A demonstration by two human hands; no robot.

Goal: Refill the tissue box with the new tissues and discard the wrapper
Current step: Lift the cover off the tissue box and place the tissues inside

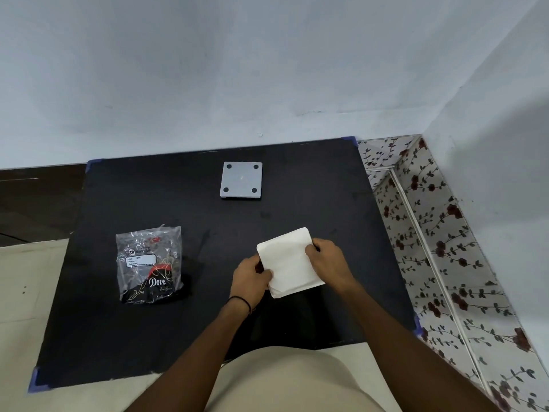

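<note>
Head view. Both hands grasp a white tissue stack [289, 263] over the near right part of a black mat [118, 337]. The left hand [251, 278] pinches the stack's near left edge; the right hand [328, 263] grips its right edge, thumb on top. A grey square box [241, 180] with four dark round feet facing up lies near the mat's far edge, well apart from the stack. A crumpled clear wrapper [150, 264], printed "Dove", rests on the mat to the left. A dark band circles the left wrist.
</note>
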